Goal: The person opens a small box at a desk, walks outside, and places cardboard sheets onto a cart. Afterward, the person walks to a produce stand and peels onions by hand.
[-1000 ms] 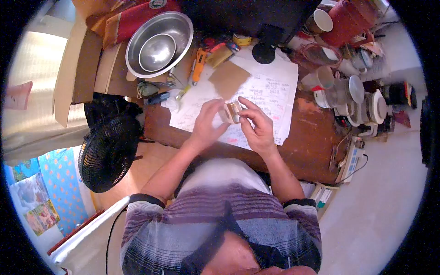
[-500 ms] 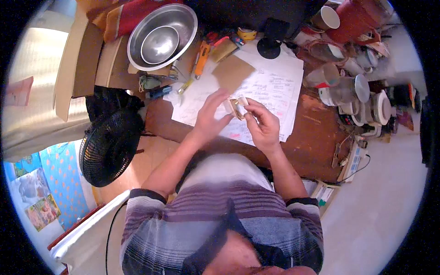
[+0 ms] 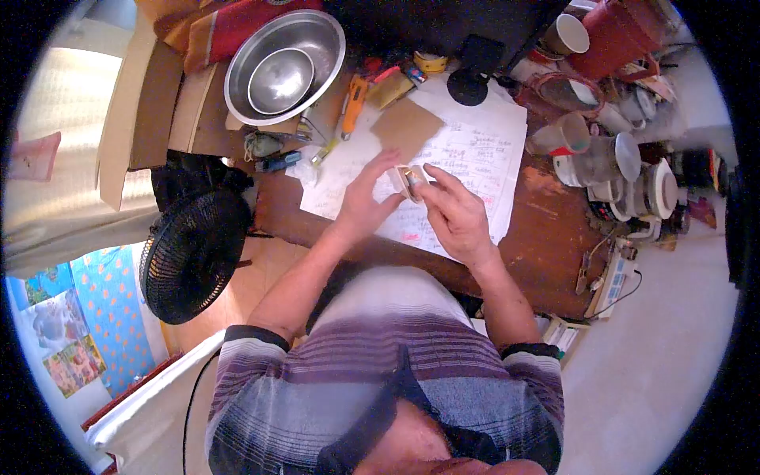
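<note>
Two hands (image 3: 368,204) (image 3: 461,215) grip a small box (image 3: 405,179) over papers (image 3: 481,162) with brown desk (image 3: 546,249) beyond their right edge.

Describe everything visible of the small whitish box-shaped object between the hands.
The small whitish box-shaped object looks like card or plastic; I can't tell which. Its opening faces the camera, showing something gold-brown inside, too small to identify. It tilts over white handwritten sheets, pinched by the left hand, the right hand touching its right side.

Small box (image 3: 409,175): whitish, gold-brown inside. Papers (image 3: 483,150): white, dark handwriting, pink marks. Cardboard piece (image 3: 407,128): plain tan. Desk (image 3: 546,245): reddish brown. Shirt (image 3: 388,336): purple-grey-white stripes.
</note>
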Demonstrator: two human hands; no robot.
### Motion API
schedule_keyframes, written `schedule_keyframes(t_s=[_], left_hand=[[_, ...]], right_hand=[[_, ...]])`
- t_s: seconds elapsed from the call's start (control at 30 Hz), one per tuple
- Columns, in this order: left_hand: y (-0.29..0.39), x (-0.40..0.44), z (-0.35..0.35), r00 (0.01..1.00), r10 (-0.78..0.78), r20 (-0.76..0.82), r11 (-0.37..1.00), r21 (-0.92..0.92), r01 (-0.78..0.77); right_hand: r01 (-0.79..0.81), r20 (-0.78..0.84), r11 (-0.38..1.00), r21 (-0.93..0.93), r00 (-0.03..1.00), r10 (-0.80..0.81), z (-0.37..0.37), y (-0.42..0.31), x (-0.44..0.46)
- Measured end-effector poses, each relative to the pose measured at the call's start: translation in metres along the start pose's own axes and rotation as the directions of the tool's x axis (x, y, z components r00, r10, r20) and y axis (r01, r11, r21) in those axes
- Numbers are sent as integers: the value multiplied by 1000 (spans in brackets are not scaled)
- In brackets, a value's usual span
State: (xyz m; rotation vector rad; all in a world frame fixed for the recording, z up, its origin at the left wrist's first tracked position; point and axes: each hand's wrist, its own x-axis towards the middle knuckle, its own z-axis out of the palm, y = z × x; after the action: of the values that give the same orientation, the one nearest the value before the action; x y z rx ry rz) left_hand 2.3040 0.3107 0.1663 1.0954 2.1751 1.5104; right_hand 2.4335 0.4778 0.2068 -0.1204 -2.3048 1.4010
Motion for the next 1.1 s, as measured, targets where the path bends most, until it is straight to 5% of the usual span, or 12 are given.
schedule_keyframes(t_s=[0.27, 0.67, 1.1], left_hand=[[-6, 5, 0, 1000, 25, -18, 998, 56, -24], [-8, 4, 13, 994, -105, -21, 972, -213, 98], [-2, -5, 16, 968, -216, 130, 934, -261, 243]], right_hand=[[48, -19, 997, -61, 999, -49, 3, 4, 1], [160, -74, 980, -119, 983, -169, -1, 14, 10], [160, -155, 987, -12, 975, -160, 1, 14, 3]])
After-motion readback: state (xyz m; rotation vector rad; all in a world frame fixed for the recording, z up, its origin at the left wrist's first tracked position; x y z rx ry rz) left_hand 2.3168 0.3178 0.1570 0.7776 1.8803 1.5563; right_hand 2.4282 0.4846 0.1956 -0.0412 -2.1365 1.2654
